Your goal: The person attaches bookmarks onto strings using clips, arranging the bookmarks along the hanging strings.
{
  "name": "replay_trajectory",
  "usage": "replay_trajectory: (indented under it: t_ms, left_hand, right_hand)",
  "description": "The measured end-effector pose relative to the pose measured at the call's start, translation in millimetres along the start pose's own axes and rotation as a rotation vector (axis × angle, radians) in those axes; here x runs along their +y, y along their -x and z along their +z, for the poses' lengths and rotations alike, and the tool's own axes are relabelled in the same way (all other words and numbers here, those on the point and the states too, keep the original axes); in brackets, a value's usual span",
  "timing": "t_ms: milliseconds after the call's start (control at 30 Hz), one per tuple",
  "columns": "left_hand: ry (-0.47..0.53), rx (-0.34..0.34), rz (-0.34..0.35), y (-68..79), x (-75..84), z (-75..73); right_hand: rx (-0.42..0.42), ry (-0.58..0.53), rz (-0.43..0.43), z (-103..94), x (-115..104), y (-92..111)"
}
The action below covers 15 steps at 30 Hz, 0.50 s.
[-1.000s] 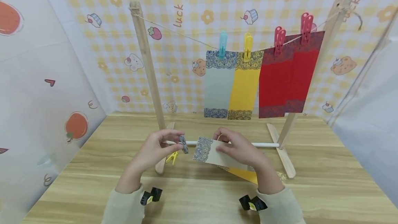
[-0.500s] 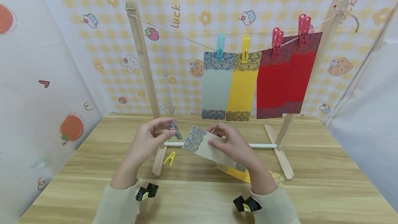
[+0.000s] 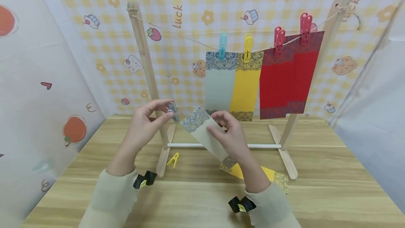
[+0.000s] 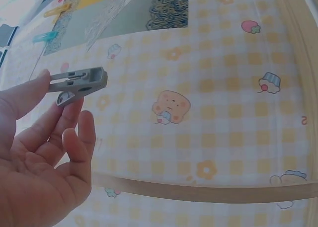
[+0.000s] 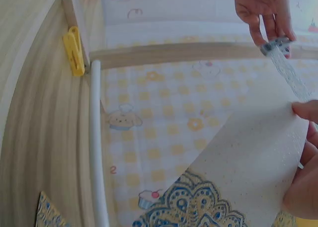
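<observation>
My left hand (image 3: pixel 142 126) pinches a grey clothespin (image 3: pixel 173 112) between thumb and fingers, left of the rack's middle. The left wrist view shows the clothespin (image 4: pixel 82 81) sideways in the fingertips. My right hand (image 3: pixel 231 134) grips a pale grey card (image 3: pixel 207 136) with patterned ends, tilted above the table. The card (image 5: pixel 243 152) fills much of the right wrist view. Behind the hands a string (image 3: pixel 193 40) spans the rack. Clothespins hold a pale green card (image 3: pixel 220 87), a yellow card (image 3: pixel 246 90) and red cards (image 3: pixel 280 83) on it.
A yellow clothespin (image 3: pixel 173 160) lies on the table (image 3: pixel 193 200) by the rack's left foot (image 3: pixel 162 163). Beneath my right forearm lies another yellow card (image 3: pixel 267 173). A white bar (image 3: pixel 185 145) joins the rack's posts low down; a checked cloth (image 3: pixel 177 76) hangs behind.
Both hands have risen toward the string and shifted somewhat left. The grey card has tilted more steeply, patterned end up, and the clothespin has risen with my left hand.
</observation>
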<state>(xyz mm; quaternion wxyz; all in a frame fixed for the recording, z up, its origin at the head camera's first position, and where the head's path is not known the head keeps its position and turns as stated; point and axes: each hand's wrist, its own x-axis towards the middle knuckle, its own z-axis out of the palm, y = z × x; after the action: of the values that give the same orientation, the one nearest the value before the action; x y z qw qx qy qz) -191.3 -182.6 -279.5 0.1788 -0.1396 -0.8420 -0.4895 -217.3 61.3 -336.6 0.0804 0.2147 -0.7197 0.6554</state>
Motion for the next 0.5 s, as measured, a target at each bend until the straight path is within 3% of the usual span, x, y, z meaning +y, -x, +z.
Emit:
replay_trajectory:
  t_ms: [300, 500]
  left_hand:
    - [-0.012, 0.109, 0.102, -14.9, 17.3, -6.5]
    - [-0.023, 0.147, 0.173, -25.8, 33.7, -10.9]
  right_hand:
    - [0.201, -0.112, -0.017, 18.7, -19, -13]
    - [0.264, -0.141, -0.073, 25.3, -29, -20]
